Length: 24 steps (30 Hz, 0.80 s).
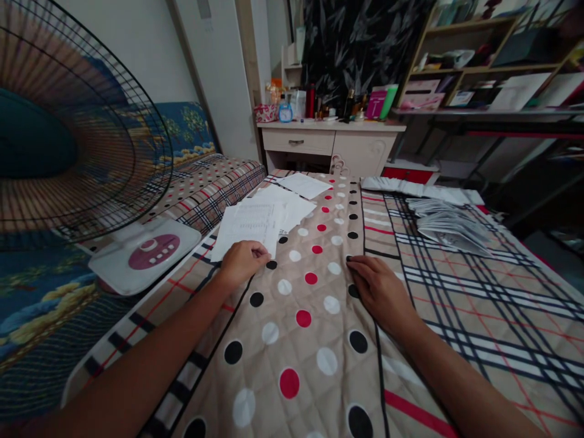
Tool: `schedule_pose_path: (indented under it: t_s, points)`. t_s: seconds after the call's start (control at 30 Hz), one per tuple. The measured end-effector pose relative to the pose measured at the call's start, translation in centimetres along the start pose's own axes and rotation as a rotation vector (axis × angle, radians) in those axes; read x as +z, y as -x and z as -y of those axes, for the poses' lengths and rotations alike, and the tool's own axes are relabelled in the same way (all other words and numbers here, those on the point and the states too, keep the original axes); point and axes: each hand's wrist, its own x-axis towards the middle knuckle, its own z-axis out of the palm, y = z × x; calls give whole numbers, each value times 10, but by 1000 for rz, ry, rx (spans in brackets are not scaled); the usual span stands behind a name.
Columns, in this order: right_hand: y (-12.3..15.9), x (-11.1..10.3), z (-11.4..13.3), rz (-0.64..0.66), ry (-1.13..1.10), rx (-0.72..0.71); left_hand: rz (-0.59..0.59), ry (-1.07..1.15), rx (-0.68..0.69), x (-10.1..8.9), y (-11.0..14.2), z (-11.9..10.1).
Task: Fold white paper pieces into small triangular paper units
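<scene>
My left hand [243,263] is at the near edge of a printed sheet of paper [253,222], its fingers closed in a pinch by the sheet's lower right corner. More white papers [303,185] lie overlapping behind that sheet, farther up the bed. My right hand [376,289] rests on the quilted bedcover [314,377], fingers stretched forward and lying on the cloth near a black dot. Nothing shows in its fingers. The cover has dots in the middle and plaid at the sides.
A fan [68,134] on a white base [141,258] stands at the left. Folded papers [449,225] and a crumpled white strip [420,187] lie at the right of the bed. Beyond are a white dresser [298,141] with bottles and a cluttered shelf [469,70].
</scene>
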Motion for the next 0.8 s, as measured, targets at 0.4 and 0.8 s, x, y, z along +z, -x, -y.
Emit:
schedule_pose_path:
  t_s: [0.4, 0.8]
  points:
    - [2, -2, 0, 4, -14, 12, -106, -324, 106, -20, -15, 29]
    - [2, -1, -3, -8, -44, 1, -293, -194, -114, -33, -39, 59]
